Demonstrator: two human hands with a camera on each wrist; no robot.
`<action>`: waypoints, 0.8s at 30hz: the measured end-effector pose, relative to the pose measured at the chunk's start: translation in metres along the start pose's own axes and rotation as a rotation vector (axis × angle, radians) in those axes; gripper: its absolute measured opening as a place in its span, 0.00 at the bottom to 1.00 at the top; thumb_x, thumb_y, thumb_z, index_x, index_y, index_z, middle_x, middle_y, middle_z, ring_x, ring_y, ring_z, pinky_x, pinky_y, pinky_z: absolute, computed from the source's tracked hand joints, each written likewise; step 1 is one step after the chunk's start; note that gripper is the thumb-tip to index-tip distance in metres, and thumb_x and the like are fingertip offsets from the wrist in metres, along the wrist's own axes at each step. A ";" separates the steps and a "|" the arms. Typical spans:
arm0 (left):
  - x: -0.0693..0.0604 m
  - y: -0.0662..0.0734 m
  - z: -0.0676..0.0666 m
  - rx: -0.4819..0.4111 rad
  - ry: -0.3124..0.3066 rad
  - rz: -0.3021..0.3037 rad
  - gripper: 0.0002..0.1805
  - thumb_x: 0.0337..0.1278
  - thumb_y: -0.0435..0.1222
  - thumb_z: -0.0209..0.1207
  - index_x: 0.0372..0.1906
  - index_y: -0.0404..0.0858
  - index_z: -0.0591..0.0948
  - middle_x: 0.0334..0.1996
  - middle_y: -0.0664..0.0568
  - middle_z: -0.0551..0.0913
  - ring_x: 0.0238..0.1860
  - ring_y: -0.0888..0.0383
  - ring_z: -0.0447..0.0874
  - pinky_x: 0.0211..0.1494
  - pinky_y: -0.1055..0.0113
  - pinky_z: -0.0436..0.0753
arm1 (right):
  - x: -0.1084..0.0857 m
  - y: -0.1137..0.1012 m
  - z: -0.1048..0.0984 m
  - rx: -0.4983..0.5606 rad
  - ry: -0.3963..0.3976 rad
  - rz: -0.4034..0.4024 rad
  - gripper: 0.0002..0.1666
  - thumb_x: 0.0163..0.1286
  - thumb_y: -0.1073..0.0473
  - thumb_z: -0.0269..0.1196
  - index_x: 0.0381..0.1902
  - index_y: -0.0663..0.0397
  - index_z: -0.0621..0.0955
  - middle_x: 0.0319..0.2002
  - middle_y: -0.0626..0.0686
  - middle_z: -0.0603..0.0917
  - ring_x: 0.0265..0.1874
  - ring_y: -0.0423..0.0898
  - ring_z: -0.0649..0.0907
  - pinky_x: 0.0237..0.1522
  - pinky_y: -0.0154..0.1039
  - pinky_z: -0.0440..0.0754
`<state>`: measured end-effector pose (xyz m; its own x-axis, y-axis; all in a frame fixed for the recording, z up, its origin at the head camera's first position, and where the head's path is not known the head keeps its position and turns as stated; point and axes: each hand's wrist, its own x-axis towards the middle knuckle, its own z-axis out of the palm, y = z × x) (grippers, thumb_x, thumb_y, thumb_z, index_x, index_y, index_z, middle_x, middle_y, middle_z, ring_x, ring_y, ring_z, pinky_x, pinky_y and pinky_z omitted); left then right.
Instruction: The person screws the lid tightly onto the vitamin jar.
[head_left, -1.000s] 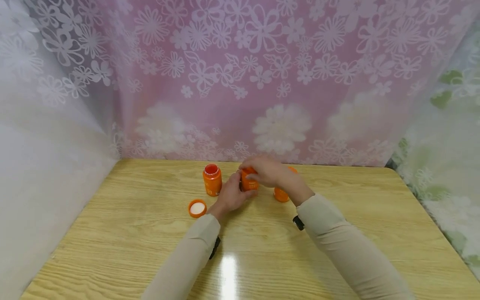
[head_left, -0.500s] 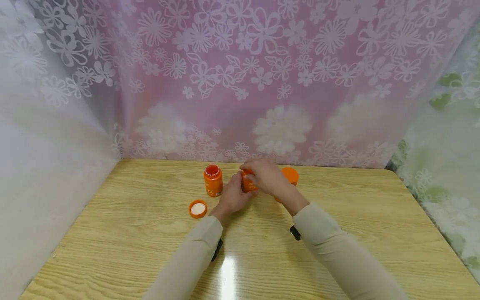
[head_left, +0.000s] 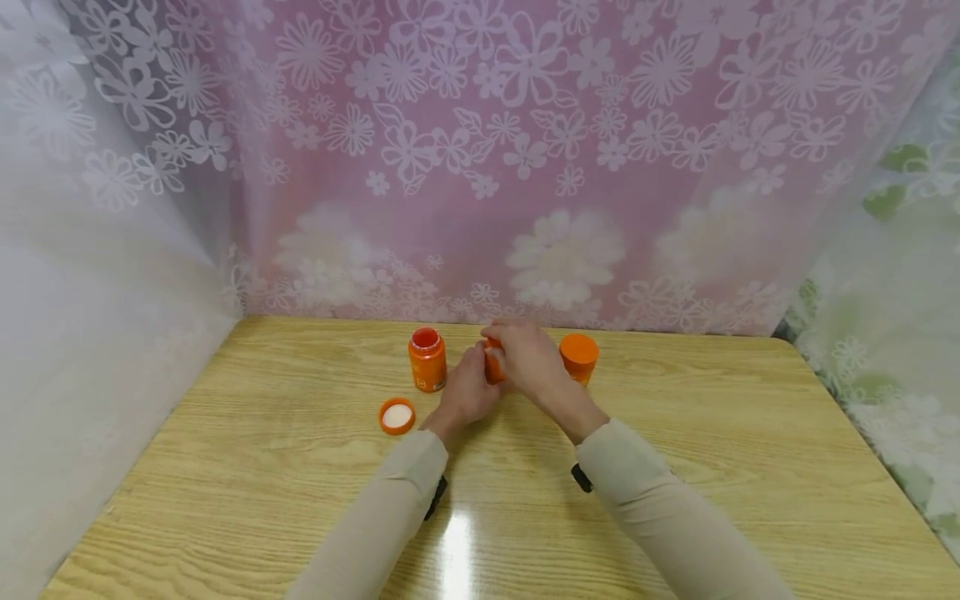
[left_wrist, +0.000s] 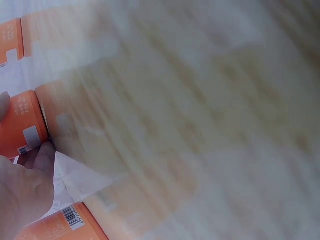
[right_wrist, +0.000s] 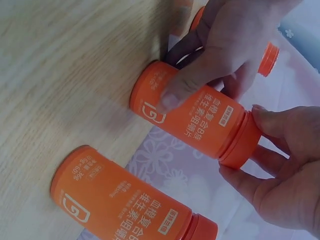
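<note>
Right hand (head_left: 525, 357) has shifted leftward, its fingers (right_wrist: 274, 122) pinching the cap (right_wrist: 242, 142), while the left hand (head_left: 467, 392) grips the bottle (right_wrist: 197, 122).

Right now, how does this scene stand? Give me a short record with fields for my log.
Left hand: grips the middle bottle
Right hand: holds the middle bottle's cap, which is on
Left bottle: upright, uncapped
Loose cap: on the table, white inside facing up, nearer the person than the left bottle
Right bottle: upright, capped, untouched
Backdrop: pink floral sheet
</note>
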<state>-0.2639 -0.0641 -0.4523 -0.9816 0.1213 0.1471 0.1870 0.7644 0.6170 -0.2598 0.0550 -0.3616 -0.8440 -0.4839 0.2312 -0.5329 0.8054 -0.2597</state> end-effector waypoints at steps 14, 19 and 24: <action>-0.001 0.004 0.002 0.004 0.000 -0.013 0.34 0.54 0.42 0.65 0.63 0.34 0.65 0.50 0.43 0.75 0.50 0.48 0.77 0.59 0.53 0.74 | -0.004 0.002 0.008 -0.008 0.075 0.001 0.16 0.67 0.62 0.63 0.52 0.55 0.83 0.55 0.57 0.80 0.51 0.56 0.80 0.54 0.49 0.76; -0.001 0.004 0.002 -0.003 -0.019 -0.036 0.34 0.53 0.39 0.65 0.64 0.34 0.65 0.50 0.43 0.74 0.50 0.48 0.76 0.60 0.52 0.73 | -0.005 0.002 0.010 -0.017 0.086 0.003 0.16 0.67 0.61 0.63 0.52 0.55 0.83 0.56 0.57 0.79 0.54 0.57 0.77 0.58 0.50 0.72; -0.001 0.000 0.003 0.005 0.000 -0.033 0.35 0.53 0.38 0.65 0.64 0.32 0.65 0.53 0.41 0.74 0.52 0.47 0.76 0.61 0.55 0.72 | -0.005 0.001 0.014 -0.032 0.094 -0.009 0.16 0.67 0.59 0.63 0.53 0.54 0.83 0.57 0.56 0.78 0.57 0.55 0.75 0.62 0.49 0.68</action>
<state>-0.2633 -0.0623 -0.4541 -0.9873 0.0956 0.1269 0.1541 0.7712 0.6177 -0.2574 0.0536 -0.3763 -0.8289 -0.4584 0.3206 -0.5372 0.8123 -0.2272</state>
